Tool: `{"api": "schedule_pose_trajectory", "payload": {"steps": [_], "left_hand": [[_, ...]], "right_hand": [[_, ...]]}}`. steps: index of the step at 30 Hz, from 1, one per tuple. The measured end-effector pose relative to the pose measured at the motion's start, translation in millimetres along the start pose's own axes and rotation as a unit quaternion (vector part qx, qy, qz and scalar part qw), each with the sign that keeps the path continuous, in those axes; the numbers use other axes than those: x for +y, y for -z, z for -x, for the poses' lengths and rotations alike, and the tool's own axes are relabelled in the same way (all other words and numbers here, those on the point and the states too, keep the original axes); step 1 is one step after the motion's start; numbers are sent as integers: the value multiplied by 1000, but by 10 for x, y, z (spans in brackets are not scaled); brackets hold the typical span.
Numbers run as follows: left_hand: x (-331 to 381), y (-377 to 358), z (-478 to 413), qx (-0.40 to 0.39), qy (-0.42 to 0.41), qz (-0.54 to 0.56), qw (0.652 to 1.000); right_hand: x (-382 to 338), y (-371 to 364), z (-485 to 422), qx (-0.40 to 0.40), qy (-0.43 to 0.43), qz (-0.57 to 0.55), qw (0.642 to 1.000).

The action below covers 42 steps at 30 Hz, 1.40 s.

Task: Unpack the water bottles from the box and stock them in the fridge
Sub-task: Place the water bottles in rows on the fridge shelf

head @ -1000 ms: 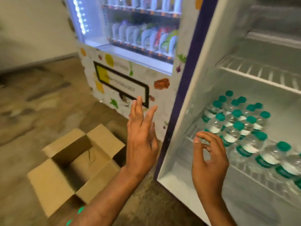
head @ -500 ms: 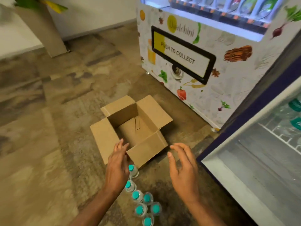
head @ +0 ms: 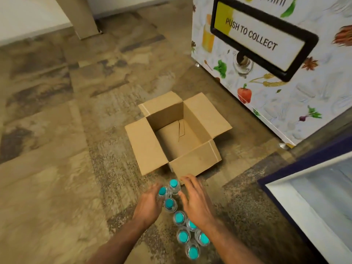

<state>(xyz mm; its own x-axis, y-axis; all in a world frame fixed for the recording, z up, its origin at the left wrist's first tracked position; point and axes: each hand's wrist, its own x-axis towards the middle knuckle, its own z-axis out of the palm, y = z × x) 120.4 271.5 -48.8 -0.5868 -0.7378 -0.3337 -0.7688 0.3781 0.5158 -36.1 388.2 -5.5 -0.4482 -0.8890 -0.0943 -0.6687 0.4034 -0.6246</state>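
The water bottles (head: 179, 218) stand upright on the floor (head: 57, 168), eight teal caps in a loose cluster that runs from the bottom of the view up to just short of the near wall of the cardboard box (head: 194, 162). The box sits with all four flaps folded outward, its bare brown bottom showing. The left grip (head: 150, 204) (the person's left hand, blurred at the fingers) lies against the left side of the three farthest bottles. Its fingers reach forward beside the caps, and I cannot tell whether they curl round a bottle or only touch it. The right grip (head: 194, 199) hovers on the other side of the same three bottles, fingers spread and relaxed, thumb close to a cap, holding nothing. The two forearms come up from the lower edge with the rest of the cluster between them. At the lower right the fridge (head: 304, 197) shows a white inner frame edged in dark blue. Behind the box stands a vending machine (head: 285, 103) printed with vegetables, its black-framed flap (head: 251, 39) reading "PUSH TO COLLECT".
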Motion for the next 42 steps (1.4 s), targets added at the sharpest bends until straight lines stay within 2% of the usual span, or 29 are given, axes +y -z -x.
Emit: {"api": "schedule_pose_trajectory", "payload": {"steps": [4, 14, 23, 29, 35, 38, 42], "left_hand": [[-65, -81, -104, -1, 11, 7, 1000], [-76, -279, -282, -3, 51, 71, 996], [-249, -423, -437, -18, 107, 148, 983], [-199, -461, -568, -40, 110, 136, 984], [-122, -397, -593, -39, 117, 139, 983], [55, -282, -555, -13, 94, 120, 988], [415, -18, -401, 19, 24, 72, 997]], "right_hand": [[5, -219, -181, -94, -11, 10, 995], [141, -577, -514, -173, -9, 73, 982], [231, -714, -554, -158, -77, 68, 982], [315, -755, -505, -133, -140, -10, 981], [358, -585, -389, -101, -153, -34, 982], [410, -411, -268, -83, -188, -56, 977], [488, -98, -15, -42, -245, -80, 965]]}}
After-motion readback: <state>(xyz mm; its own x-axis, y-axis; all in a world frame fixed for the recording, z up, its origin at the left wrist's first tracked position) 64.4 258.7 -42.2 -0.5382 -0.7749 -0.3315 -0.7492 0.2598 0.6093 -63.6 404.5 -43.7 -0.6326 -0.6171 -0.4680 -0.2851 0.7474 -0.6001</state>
